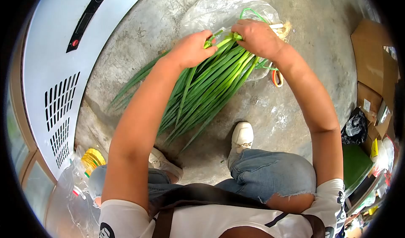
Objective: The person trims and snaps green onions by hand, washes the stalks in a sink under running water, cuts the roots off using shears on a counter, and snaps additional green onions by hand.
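Note:
A big bunch of green onions [211,92] lies on the concrete floor, its long leaves fanned toward my feet and its pale roots [287,30] at the upper right. My right hand [257,37] is closed around the stalks near the white end. Just left of it, my left hand [193,48] is closed on some green onion leaves, with a bent piece poking out past the fingers. Beneath the stalks spreads a clear plastic bag [206,12]. Loops of green string [255,13] show above and below my right hand.
An orange-red loop [277,78], perhaps a scissors handle, lies right of the bunch. A white appliance [63,73] with vents stands along the left. Cardboard boxes [371,60], a black plastic bag [354,126] and a green container [355,164] line the right. My shoes [242,135] are close below the leaves.

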